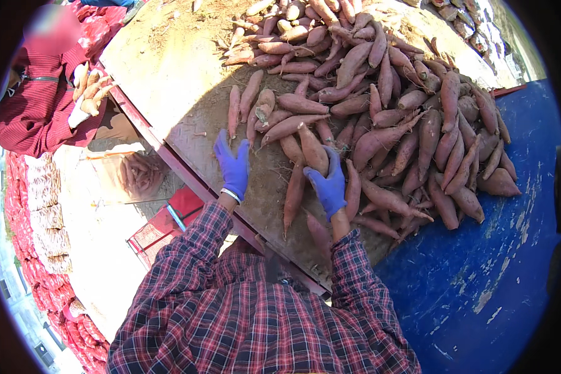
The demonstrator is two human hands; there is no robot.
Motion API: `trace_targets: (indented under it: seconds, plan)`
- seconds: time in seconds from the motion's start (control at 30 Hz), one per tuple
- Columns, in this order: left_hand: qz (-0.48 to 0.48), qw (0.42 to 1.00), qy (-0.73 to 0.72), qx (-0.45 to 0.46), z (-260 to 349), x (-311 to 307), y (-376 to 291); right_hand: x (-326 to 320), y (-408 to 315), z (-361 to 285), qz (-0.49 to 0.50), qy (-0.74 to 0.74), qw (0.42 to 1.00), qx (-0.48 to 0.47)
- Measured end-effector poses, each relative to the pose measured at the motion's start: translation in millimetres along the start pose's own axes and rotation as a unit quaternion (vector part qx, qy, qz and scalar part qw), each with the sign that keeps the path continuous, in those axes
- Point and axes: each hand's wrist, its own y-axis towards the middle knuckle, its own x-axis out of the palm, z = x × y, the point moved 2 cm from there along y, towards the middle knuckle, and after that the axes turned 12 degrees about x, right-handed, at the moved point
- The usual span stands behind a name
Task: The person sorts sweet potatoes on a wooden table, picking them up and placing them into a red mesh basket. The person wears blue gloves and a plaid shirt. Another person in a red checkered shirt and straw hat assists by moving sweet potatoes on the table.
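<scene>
My left hand (pixel 233 167), in a purple glove, is over the bare dirt-covered bed beside the pile. Its fingers are apart and hold nothing; the tips are just below a slim sweet potato (pixel 233 106). With thumb and fingers around its lower end, my right hand (pixel 329 186), gloved in the same purple, grips a tan-pink sweet potato (pixel 312 146). Under and beside that hand lie more sweet potatoes, among them a long dark one (pixel 293 198) and one partly hidden near my right sleeve (pixel 318 230). The large heap (pixel 378 107) spreads up and to the right.
A metal edge (pixel 182 170) bounds the bed on the left. Beyond it are a red mesh bag on a frame (pixel 163 224) and a clear bag holding sweet potatoes (pixel 142 175). A co-worker (pixel 46 100) holds several roots. A blue panel (pixel 477 271) lies right; filled red sacks (pixel 51 285) line the left.
</scene>
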Motion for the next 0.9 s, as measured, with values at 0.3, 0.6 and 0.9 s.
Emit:
trace_targets:
  seconds: [0.3, 0.6, 0.9]
  plan:
    - [-0.178, 0.656, -0.67, -0.3, 72, 24, -71, -67, -7, -46, 0.173, -0.126, 0.977, 0.013]
    - [-0.232, 0.719, -0.545, -0.362, 0, -28, -123, -78, 76, -35, 0.386, -0.411, 0.818, 0.114]
    - [-0.286, 0.711, -0.55, -0.334, 1, -26, -144, -92, -88, -47, 0.073, -0.243, 0.96, -0.116]
